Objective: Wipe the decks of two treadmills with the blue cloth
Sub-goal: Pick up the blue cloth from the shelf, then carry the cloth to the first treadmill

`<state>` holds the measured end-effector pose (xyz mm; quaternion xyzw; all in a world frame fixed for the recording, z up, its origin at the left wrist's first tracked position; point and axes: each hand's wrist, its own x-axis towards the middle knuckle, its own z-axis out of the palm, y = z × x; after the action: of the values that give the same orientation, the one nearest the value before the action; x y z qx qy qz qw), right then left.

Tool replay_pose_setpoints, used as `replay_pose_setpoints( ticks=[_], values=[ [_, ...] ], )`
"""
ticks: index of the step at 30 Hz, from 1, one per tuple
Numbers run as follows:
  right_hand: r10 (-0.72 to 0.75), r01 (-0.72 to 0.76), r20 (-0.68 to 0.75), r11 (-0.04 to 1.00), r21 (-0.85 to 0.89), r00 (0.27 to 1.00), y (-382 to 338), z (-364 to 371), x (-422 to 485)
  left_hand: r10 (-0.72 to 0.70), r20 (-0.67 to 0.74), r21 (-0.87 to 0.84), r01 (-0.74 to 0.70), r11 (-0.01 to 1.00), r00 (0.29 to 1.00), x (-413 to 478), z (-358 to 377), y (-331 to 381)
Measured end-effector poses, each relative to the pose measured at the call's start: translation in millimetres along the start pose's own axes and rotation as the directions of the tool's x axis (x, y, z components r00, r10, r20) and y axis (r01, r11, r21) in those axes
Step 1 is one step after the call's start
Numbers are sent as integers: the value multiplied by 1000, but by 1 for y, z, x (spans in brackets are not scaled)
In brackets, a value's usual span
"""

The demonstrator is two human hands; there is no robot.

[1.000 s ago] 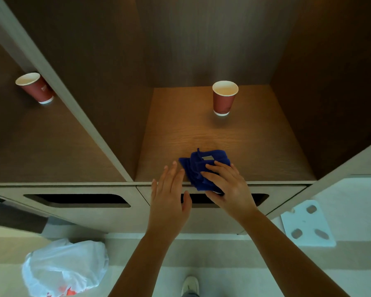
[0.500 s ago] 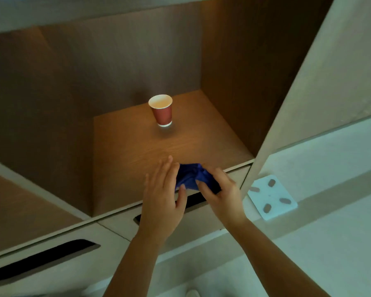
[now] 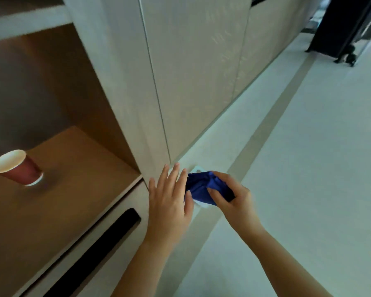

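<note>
Lifted off the shelf [image 3: 77, 168], blue cloth [image 3: 201, 186] now bunched in right hand [image 3: 234, 198]; left hand [image 3: 169, 202] flat alongside. Wiping not begun.

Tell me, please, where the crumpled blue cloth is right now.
Head view, lower centre: the right hand grips the crumpled blue cloth, with the left hand close beside it.

Wooden shelf [image 3: 77, 189], 1 red paper cup [image 3: 17, 168] on it

- White plate [image 3: 198, 168] on floor [image 3: 308, 168]: mostly hidden behind blue cloth [image 3: 198, 187] and right hand [image 3: 234, 202].
- Dark frame [image 3: 341, 26], top right: blurred, cut off by picture edge, identity unclear.
</note>
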<state>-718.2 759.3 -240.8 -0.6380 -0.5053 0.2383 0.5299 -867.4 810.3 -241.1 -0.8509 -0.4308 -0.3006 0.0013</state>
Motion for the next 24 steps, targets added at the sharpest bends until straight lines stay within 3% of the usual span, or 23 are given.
replay_pose_setpoints(
  ticks=[7, 12, 24],
  values=[
    [101, -103, -241, 995, 2, 965, 34, -174, -3, 191, 139, -120, -175, 977, 972, 56, 75, 151],
    [97, -153, -356, 979, -133, 929, 59, -295, -19, 327, 176, -250, -279, 927, 929, 83, 125, 266],
    [260, -411, -620, 905, -110, 740, 144, -475, -10, 645, 217, -467, -502, 728, 733, 153, 246, 446]
  ],
)
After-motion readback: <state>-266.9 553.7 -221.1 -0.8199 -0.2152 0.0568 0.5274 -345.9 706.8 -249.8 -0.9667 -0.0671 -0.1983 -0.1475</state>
